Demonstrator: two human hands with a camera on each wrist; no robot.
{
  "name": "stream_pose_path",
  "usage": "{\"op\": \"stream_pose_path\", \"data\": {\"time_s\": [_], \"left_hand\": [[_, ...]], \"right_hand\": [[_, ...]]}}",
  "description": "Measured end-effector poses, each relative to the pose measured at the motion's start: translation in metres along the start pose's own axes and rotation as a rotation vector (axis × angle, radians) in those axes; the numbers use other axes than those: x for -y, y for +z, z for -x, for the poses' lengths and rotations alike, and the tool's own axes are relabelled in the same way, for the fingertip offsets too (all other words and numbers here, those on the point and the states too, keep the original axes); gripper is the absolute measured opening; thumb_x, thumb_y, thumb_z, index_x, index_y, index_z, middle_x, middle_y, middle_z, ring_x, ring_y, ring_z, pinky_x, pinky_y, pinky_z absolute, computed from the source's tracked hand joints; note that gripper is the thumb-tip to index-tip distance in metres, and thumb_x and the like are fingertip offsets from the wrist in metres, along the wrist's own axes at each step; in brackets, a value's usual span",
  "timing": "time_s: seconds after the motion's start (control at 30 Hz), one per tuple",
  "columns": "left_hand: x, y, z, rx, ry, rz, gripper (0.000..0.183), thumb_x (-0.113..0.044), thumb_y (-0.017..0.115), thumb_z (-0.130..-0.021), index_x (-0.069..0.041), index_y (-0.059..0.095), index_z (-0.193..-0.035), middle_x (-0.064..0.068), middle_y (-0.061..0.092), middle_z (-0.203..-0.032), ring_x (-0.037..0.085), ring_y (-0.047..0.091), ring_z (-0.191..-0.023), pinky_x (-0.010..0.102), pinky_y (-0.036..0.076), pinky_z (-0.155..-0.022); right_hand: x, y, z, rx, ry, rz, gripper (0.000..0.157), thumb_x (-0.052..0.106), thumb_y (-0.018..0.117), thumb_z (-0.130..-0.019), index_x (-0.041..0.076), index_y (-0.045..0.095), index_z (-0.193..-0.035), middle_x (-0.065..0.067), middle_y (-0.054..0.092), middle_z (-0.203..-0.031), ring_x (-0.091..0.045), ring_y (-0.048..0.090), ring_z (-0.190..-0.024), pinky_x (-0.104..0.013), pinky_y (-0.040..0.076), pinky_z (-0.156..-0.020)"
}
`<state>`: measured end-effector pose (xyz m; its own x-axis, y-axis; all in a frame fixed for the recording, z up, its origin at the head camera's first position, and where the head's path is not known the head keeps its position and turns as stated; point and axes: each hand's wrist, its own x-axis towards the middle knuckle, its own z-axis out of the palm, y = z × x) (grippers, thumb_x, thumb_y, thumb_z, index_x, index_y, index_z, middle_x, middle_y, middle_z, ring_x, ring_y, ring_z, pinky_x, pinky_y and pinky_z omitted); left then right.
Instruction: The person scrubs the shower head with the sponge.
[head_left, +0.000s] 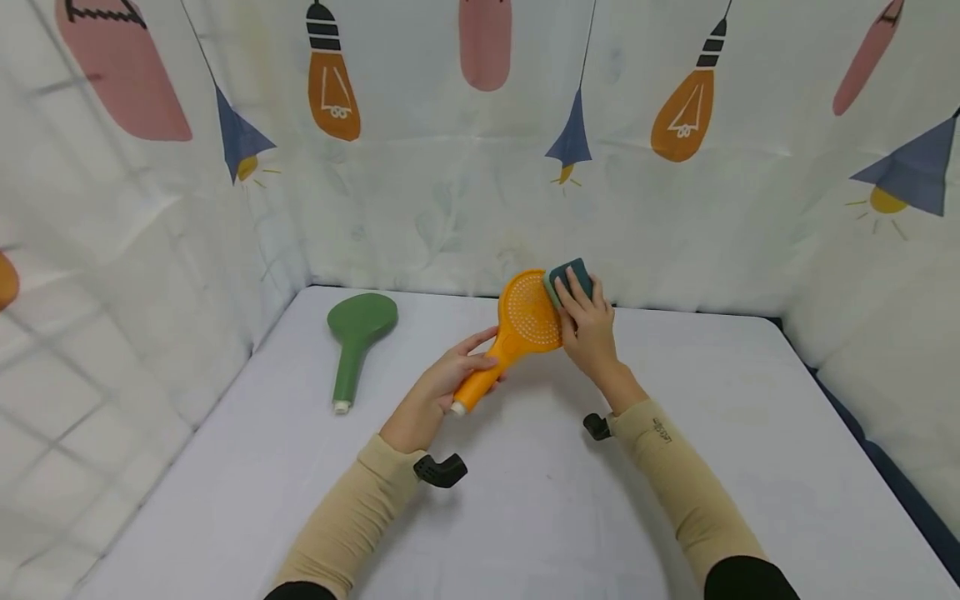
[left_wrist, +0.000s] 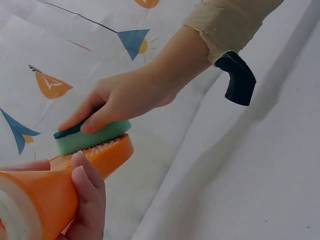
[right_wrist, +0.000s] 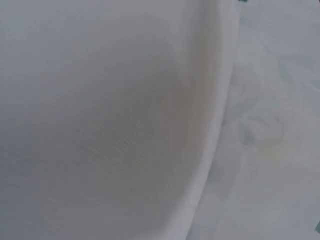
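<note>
My left hand [head_left: 456,372] grips an orange shower head [head_left: 531,310] by its handle, holding it tilted above the table with the perforated face up. In my right hand [head_left: 592,329] is a two-layer sponge [left_wrist: 95,140], dark green on top and light green below. The fingers pinch its sides, and the light layer rests against the nozzle face, near its right edge in the head view. A green shower head [head_left: 362,321] lies on the table to the left, untouched. The right wrist view shows neither the hand nor the sponge plainly.
A white-covered table [head_left: 510,517] lies under both arms. Behind it hangs a pale curtain [head_left: 465,192] printed with lamps and bulbs, close to the table's back edge. More patterned cloth stands at the left and right sides.
</note>
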<state>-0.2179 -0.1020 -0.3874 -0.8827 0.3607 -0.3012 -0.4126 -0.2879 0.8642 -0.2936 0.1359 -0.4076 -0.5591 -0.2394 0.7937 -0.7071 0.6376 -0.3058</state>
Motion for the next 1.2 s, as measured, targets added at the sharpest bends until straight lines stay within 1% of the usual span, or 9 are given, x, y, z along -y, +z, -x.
{"op": "stream_pose_path", "data": {"time_s": [0.1,0.33,0.43,0.53,0.7,0.77,0.83,1.07,1.2], "left_hand": [[-0.005,-0.002,0.000,-0.013,0.000,0.025,0.061,-0.003,0.052,-0.104,-0.024,0.038,-0.160,0.017,0.045,-0.137,0.017,0.064,-0.081,0.022,0.057,-0.070],[-0.010,-0.005,-0.003,-0.005,0.040,0.047,0.060,-0.004,0.049,-0.106,-0.022,0.034,-0.161,0.017,0.045,-0.134,0.015,0.064,-0.079,0.021,0.057,-0.070],[-0.010,-0.006,-0.003,0.005,0.041,0.052,0.060,-0.004,0.048,-0.107,-0.021,0.032,-0.162,0.017,0.044,-0.135,0.014,0.065,-0.079,0.020,0.057,-0.070],[-0.011,-0.007,-0.002,0.003,0.034,0.058,0.060,-0.003,0.048,-0.107,-0.021,0.033,-0.162,0.017,0.044,-0.135,0.015,0.064,-0.079,0.020,0.057,-0.069],[-0.016,-0.012,-0.003,-0.007,-0.002,0.056,0.061,-0.004,0.049,-0.106,-0.024,0.034,-0.161,0.017,0.040,-0.145,0.017,0.065,-0.082,0.022,0.057,-0.070],[-0.017,-0.016,-0.005,-0.007,-0.016,0.051,0.061,-0.004,0.049,-0.106,-0.025,0.034,-0.162,0.018,0.038,-0.148,0.018,0.065,-0.083,0.022,0.057,-0.070],[-0.018,-0.019,-0.009,-0.010,-0.026,0.050,0.061,-0.004,0.049,-0.106,-0.025,0.034,-0.162,0.017,0.038,-0.148,0.018,0.065,-0.082,0.022,0.057,-0.069],[-0.019,-0.025,-0.016,-0.025,-0.052,0.040,0.061,-0.005,0.049,-0.107,-0.025,0.033,-0.162,0.017,0.039,-0.145,0.018,0.064,-0.082,0.022,0.057,-0.068],[-0.019,-0.026,-0.015,-0.027,-0.065,0.062,0.061,-0.004,0.048,-0.107,-0.026,0.034,-0.162,0.016,0.038,-0.148,0.018,0.064,-0.081,0.022,0.057,-0.068]], "right_hand": [[0.006,0.002,0.008,0.009,-0.047,-0.032,0.043,-0.001,0.063,-0.097,-0.003,0.061,-0.139,-0.023,0.048,-0.150,-0.055,0.029,-0.143,-0.073,0.033,-0.095],[0.031,0.010,0.023,0.080,-0.266,-0.077,0.045,-0.003,0.069,-0.092,-0.001,0.063,-0.137,-0.023,0.052,-0.147,-0.060,0.036,-0.137,-0.069,0.038,-0.088],[0.032,0.008,0.024,0.097,-0.302,-0.056,0.044,0.000,0.069,-0.093,0.001,0.064,-0.137,-0.022,0.054,-0.147,-0.059,0.038,-0.135,-0.068,0.040,-0.089],[0.021,0.005,0.021,0.089,-0.266,-0.031,0.044,0.000,0.067,-0.095,0.002,0.063,-0.138,-0.021,0.053,-0.148,-0.057,0.038,-0.137,-0.067,0.039,-0.089],[0.002,0.002,0.015,0.036,-0.131,-0.026,0.042,-0.001,0.064,-0.096,-0.001,0.062,-0.138,-0.022,0.051,-0.149,-0.056,0.033,-0.141,-0.069,0.036,-0.091],[0.001,0.003,0.015,0.023,-0.105,-0.028,0.042,-0.002,0.064,-0.096,-0.001,0.063,-0.138,-0.022,0.050,-0.148,-0.055,0.032,-0.142,-0.070,0.035,-0.092],[0.002,0.007,0.018,0.033,-0.109,-0.032,0.042,-0.002,0.065,-0.096,-0.001,0.063,-0.138,-0.022,0.050,-0.149,-0.054,0.032,-0.142,-0.070,0.036,-0.091],[0.004,0.011,0.024,0.110,-0.203,-0.027,0.045,0.000,0.070,-0.093,0.001,0.064,-0.137,-0.021,0.054,-0.147,-0.058,0.038,-0.136,-0.069,0.040,-0.087],[0.000,0.006,0.018,0.079,-0.123,-0.022,0.043,0.000,0.068,-0.095,0.000,0.063,-0.138,-0.021,0.052,-0.147,-0.057,0.036,-0.139,-0.070,0.038,-0.089]]}}
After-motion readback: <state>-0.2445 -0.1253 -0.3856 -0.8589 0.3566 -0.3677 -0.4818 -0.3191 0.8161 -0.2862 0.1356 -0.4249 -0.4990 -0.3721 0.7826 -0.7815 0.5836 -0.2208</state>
